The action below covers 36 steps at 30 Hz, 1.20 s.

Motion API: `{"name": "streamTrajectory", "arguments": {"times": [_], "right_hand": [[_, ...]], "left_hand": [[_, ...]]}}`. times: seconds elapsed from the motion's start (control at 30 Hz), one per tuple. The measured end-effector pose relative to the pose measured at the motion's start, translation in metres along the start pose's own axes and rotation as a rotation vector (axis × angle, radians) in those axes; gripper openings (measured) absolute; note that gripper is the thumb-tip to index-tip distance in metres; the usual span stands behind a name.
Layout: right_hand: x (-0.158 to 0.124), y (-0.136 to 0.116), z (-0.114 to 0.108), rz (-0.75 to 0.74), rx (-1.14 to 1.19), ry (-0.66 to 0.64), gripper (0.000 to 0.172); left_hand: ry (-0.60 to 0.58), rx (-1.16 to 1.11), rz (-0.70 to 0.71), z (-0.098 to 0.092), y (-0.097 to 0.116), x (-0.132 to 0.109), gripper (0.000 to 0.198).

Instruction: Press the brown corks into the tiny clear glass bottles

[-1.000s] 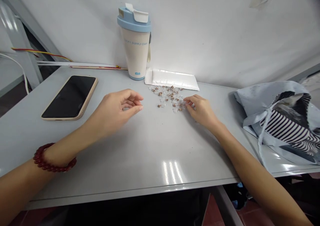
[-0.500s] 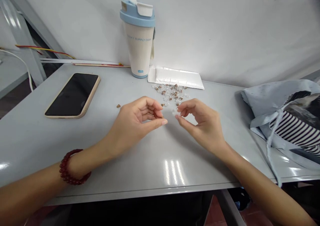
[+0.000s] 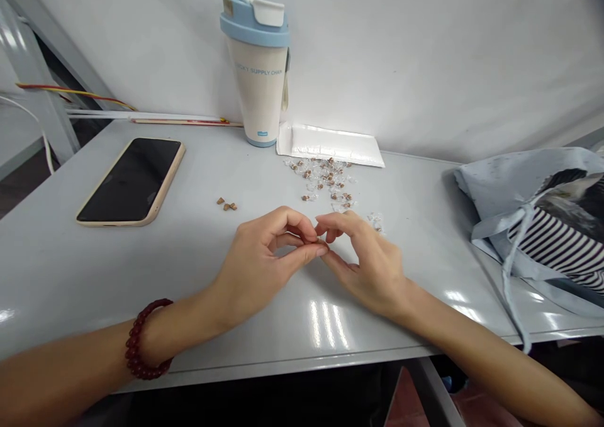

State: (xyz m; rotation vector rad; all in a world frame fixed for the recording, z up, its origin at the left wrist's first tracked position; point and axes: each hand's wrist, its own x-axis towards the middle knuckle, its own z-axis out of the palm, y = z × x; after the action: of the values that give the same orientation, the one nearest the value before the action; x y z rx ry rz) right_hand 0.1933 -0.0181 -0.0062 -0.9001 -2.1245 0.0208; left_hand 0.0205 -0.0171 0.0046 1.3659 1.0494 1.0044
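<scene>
My left hand and my right hand meet over the table, with thumb and fingers pinched together. Between their fingertips is a tiny corked glass bottle, mostly hidden by the fingers. Behind my hands lies a loose pile of tiny clear glass bottles, many with brown cork stoppers. Just past my right hand, a few clear bottles lie apart from the pile, and no corks show on them. Several loose corks sit to the left, beyond my left hand.
A black-screened phone in a beige case lies at the left. A cream tumbler with a blue lid stands against the wall, beside a white padded packet. A light blue cloth bag rests on the right of the grey table.
My hands have come together from a small gap, and both sit slightly nearer to me. More loose corks show at the left, and clear bottles now show beyond my right hand.
</scene>
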Motion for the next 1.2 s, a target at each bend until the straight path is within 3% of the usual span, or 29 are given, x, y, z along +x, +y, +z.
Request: {"name": "streamTrajectory", "arguments": {"times": [0.23, 0.7, 0.8, 0.93, 1.07, 1.2], "right_hand": [[0.001, -0.002, -0.002, -0.093, -0.039, -0.013, 0.041], [0.000, -0.004, -0.004, -0.029, 0.066, -0.004, 0.030], [0.001, -0.006, -0.005, 0.045, 0.130, 0.002, 0.026], [0.005, -0.008, -0.009, 0.072, 0.293, 0.020, 0.028], [0.008, -0.007, -0.010, 0.053, 0.469, 0.016, 0.028], [0.007, -0.007, -0.009, 0.054, 0.456, -0.004, 0.023]], "left_hand": [[0.028, -0.005, -0.106, -0.003, 0.003, 0.002, 0.017], [-0.033, -0.046, -0.208, -0.009, 0.000, 0.008, 0.026], [-0.124, -0.035, -0.235, -0.013, -0.001, 0.012, 0.034], [-0.326, 0.016, -0.208, -0.015, 0.006, 0.012, 0.021], [-0.353, 0.020, -0.168, -0.015, 0.013, 0.008, 0.020], [-0.355, 0.070, -0.165, -0.014, 0.010, 0.007, 0.023]]}}
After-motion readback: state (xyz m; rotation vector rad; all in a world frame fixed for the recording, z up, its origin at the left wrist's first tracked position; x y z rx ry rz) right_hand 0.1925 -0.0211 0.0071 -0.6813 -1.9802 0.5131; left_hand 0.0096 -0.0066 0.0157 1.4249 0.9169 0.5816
